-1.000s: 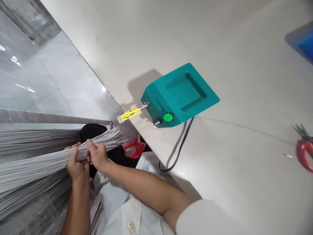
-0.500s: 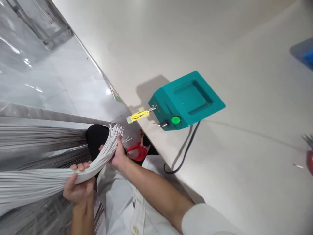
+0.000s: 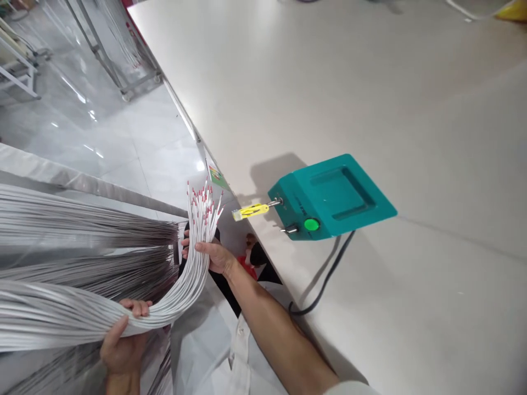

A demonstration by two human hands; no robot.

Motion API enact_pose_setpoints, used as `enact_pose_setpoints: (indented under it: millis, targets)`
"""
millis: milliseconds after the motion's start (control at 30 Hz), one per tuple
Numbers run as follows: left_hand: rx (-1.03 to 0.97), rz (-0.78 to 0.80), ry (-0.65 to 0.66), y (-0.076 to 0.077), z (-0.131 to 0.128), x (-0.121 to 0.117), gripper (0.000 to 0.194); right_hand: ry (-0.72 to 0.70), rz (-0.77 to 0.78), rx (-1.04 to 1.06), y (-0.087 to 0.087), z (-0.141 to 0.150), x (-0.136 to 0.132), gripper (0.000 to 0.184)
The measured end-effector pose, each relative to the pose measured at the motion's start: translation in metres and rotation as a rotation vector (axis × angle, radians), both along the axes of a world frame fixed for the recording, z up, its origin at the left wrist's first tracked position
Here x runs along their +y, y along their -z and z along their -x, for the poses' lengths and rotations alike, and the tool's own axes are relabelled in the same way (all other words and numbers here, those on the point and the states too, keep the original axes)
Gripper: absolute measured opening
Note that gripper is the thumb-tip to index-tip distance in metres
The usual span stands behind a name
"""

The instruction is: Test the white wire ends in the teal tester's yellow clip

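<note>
The pale surface (image 3: 411,120) stretched across the right of the view, its left edge running diagonally past the person's lap. Beyond that edge, off the surface altogether, hung the bundle of white wires (image 3: 181,304), and here lay the main change: a second earlier it ran almost straight with both hands close together, whereas now it swept into a deep curve, its free end pointing upward just outside the left edge. Darker grey strands (image 3: 82,211) lay behind it. The teal control box (image 3: 354,192) sat near the surface's left edge as before, apart from both hands, the view having merely shifted around it; its black cord (image 3: 343,257) trailed back toward the same edge. The left hand (image 3: 123,351) grasped the bundle at the low start of the bend, and the right hand (image 3: 216,257) wrapped it just below the free end, well apart from the left. The yellow clip (image 3: 252,210) jutted from the box across the edge, near the wire ends but not touching them. Smallest were the red tips (image 3: 206,193), now plainly visible and fanned at uneven heights, which suggested the ends were exposed but not yet level.
</note>
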State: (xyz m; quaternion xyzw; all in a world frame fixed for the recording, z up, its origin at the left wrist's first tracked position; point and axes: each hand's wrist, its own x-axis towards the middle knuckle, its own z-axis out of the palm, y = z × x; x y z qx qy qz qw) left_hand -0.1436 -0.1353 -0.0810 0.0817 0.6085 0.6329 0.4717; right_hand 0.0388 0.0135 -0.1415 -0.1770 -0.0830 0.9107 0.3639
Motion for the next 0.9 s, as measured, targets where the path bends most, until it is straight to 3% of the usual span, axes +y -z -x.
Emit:
enact_pose_setpoints:
  millis: [567,900]
  targets:
    - [0.038,0.048,-0.141,0.009,0.005,0.008,0.028,-0.054,-0.271,-0.183,-0.012,0.006,0.0,0.046]
    - [0.051,0.037,-0.125,0.009,0.005,0.009,0.026,-0.039,-0.373,-0.265,-0.018,0.004,0.0,0.048]
